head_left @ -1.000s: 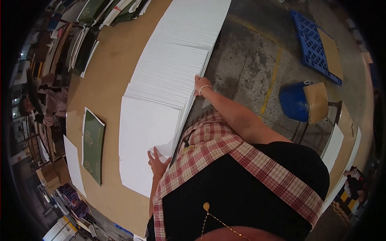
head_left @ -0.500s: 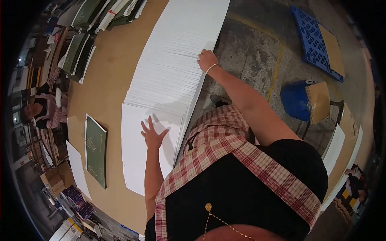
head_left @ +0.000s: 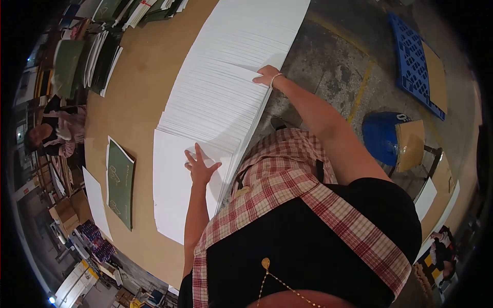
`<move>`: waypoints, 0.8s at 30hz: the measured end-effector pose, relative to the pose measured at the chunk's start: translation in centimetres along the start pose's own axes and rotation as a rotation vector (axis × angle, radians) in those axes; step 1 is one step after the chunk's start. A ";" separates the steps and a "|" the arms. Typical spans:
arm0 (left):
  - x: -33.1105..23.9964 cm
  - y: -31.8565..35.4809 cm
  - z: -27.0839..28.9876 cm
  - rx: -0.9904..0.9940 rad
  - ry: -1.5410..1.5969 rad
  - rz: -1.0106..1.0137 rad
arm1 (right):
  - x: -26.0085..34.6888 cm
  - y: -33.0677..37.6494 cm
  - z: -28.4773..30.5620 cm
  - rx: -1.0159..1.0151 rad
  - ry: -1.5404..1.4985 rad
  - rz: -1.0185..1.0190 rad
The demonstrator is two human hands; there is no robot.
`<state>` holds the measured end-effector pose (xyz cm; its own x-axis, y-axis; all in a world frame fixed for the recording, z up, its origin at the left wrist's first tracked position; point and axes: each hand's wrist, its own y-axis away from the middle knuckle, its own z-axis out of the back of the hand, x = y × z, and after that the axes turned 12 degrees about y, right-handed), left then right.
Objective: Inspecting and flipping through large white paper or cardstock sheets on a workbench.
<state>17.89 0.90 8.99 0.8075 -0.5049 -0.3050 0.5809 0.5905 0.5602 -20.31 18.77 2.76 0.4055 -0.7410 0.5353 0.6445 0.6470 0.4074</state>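
A long row of fanned, overlapping white sheets runs along the table's edge, from far away down to my body. My left hand lies on the near end of the row with its fingers spread. At the row's right edge my right hand pinches the corner of a white sheet, which is raised a little from the fan. How many sheets are in that pinch cannot be made out.
The brown tabletop holds a green printed sheet, a white sheet and stacks of green-and-white sheets. A person stands across the table. Rightward on the floor are a blue bin and a blue plastic pallet.
My right hand has taken hold of a sheet's corner and raised it. My left hand stays spread on the near sheets. Across the table, a green sheet has moved out from its stack.
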 end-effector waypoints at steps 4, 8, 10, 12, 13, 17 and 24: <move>0.9 0.2 -0.1 -0.013 0.023 -0.016 | 0.9 0.5 -0.6 -0.018 0.079 -0.030; 1.7 0.2 -0.2 -0.018 0.005 -0.019 | 2.7 0.9 -0.6 -0.006 0.218 -0.001; 1.9 0.1 -0.2 -0.024 0.002 -0.036 | 3.7 1.2 -0.6 -0.050 0.310 -0.026; 1.9 0.1 -0.1 -0.002 -0.014 -0.005 | 4.6 1.7 -0.5 -0.074 0.286 -0.045; 1.8 0.1 0.0 -0.019 -0.024 -0.021 | 5.0 1.9 -0.4 -0.045 0.284 -0.100; 1.3 0.8 -0.3 -0.019 0.013 -0.013 | 5.0 3.4 -0.4 -0.528 0.428 0.026; -0.1 1.2 -1.1 -0.040 -0.010 0.013 | 3.4 1.2 0.7 -0.389 0.290 -0.033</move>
<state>18.62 2.36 8.80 0.8139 -0.5034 -0.2900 0.5743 0.6218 0.5324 -18.60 17.12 5.60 0.5091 -0.8153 0.2757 0.8321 0.5482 0.0844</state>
